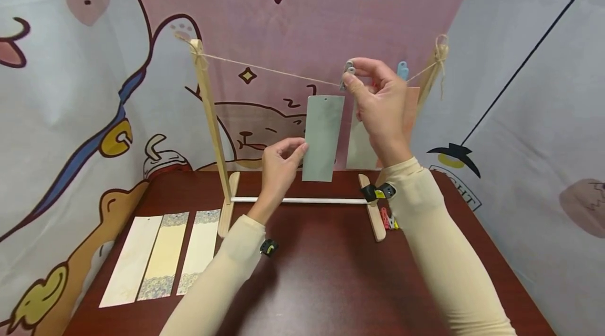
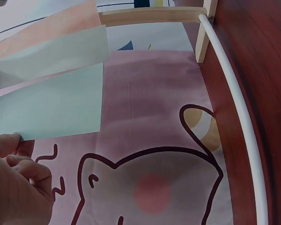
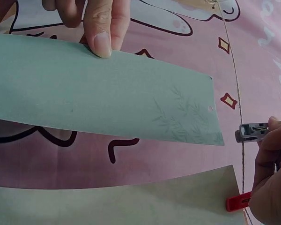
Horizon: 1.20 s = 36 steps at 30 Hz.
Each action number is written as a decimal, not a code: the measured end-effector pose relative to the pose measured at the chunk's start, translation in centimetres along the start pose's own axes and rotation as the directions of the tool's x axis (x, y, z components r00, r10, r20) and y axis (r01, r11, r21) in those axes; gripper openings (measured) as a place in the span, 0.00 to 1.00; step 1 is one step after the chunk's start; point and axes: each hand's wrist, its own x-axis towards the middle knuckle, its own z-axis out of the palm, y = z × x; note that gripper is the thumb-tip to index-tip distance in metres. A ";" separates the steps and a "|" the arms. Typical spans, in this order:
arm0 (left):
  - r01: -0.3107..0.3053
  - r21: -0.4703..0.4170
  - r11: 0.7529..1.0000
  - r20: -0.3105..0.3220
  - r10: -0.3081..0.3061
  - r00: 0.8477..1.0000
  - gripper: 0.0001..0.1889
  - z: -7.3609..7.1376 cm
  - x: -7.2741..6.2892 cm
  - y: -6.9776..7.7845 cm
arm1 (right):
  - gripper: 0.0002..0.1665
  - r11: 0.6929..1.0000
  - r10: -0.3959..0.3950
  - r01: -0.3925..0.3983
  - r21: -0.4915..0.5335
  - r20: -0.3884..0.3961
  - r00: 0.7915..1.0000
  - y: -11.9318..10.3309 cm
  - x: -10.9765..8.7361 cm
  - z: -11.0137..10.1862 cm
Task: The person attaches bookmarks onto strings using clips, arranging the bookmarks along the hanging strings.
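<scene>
My left hand (image 1: 282, 168) pinches the left edge of a pale green paper bookmark (image 1: 323, 139) between thumb and fingers. The bookmark is upright, with a small hole near its top end and faint bamboo leaves printed there in the right wrist view. My right hand (image 1: 380, 102) pinches a grey clothespin (image 3: 253, 132) by its tail end. The clothespin's nose lies at the twine (image 1: 279, 70), just apart from the bookmark's top; whether it bites the twine I cannot tell. Behind my right hand a cream bookmark (image 1: 361, 144) and an orange one (image 1: 411, 110) hang from the twine.
A red clothespin (image 3: 238, 202) holds the cream bookmark; a blue one (image 1: 403, 70) sits farther right. Wooden posts (image 1: 210, 121) joined by a white rod (image 1: 302, 200) carry the twine. Three bookmarks (image 1: 163, 254) lie at the table's left. Several clothespins (image 1: 388, 219) lie by the right foot.
</scene>
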 end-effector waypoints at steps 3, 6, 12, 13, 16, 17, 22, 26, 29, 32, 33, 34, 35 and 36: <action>0.007 -0.024 1.000 -0.003 -0.007 1.000 0.06 0.3 0.0 0.0 | 0.12 0.998 -0.004 0.005 -0.057 0.016 1.000 0.0 -0.1 0.1; 0.009 -0.045 0.999 -0.003 -0.009 1.000 0.06 0.6 0.0 -0.1 | 0.14 0.991 -0.020 0.024 -0.132 0.026 0.999 -0.1 -0.3 0.1; -0.005 -0.050 0.999 -0.014 0.004 1.000 0.05 1.0 0.0 0.0 | 0.15 0.964 -0.052 0.061 -0.258 0.043 0.998 0.0 -0.7 0.3; -0.009 -0.047 0.999 -0.015 0.008 1.000 0.05 1.1 0.0 0.0 | 0.15 0.961 -0.053 0.063 -0.270 0.045 0.998 0.0 -0.8 0.3; -0.014 -0.041 0.999 -0.015 0.014 1.000 0.05 1.3 0.1 0.1 | 0.15 0.955 -0.047 0.060 -0.290 0.051 0.998 0.1 -0.9 0.3; -0.018 -0.042 0.999 -0.015 0.017 1.000 0.06 1.3 0.1 0.2 | 0.15 0.953 -0.044 0.058 -0.297 0.054 0.998 0.1 -0.9 0.3; -0.022 -0.041 0.999 -0.018 0.022 1.000 0.06 1.5 0.3 0.5 | 0.15 0.934 -0.040 0.061 -0.351 0.067 0.997 0.1 -1.0 0.2; -0.013 -0.045 0.999 -0.010 0.013 1.000 0.06 1.6 0.3 0.6 | 0.18 0.898 -0.057 0.087 -0.430 0.082 0.995 0.1 -1.1 0.0; 0.000 -0.048 0.999 -0.009 -0.001 1.000 0.06 1.7 0.3 0.6 | 0.19 0.873 -0.075 0.109 -0.475 0.091 0.993 0.1 -1.2 -0.2; 0.016 -0.059 0.998 -0.009 -0.016 1.000 0.06 1.8 0.3 0.6 | 0.20 0.869 -0.087 0.120 -0.480 0.091 0.992 0.1 -1.4 -0.3; 0.019 -0.062 0.998 -0.010 -0.020 1.000 0.06 1.8 0.3 0.6 | 0.20 0.870 -0.090 0.122 -0.477 0.089 0.992 0.2 -1.4 -0.3; 0.021 -0.067 0.998 -0.009 -0.021 1.000 0.06 1.9 0.3 0.6 | 0.20 0.874 -0.091 0.122 -0.470 0.088 0.992 0.2 -1.4 -0.3; 0.021 -0.071 0.997 -0.010 -0.022 1.000 0.06 1.9 0.3 0.7 | 0.20 0.879 -0.092 0.123 -0.462 0.089 0.992 0.2 -1.5 -0.4; 0.020 -0.075 0.997 -0.010 -0.021 1.000 0.06 1.9 0.3 0.7 | 0.20 0.884 -0.092 0.123 -0.452 0.089 0.992 0.3 -1.5 -0.4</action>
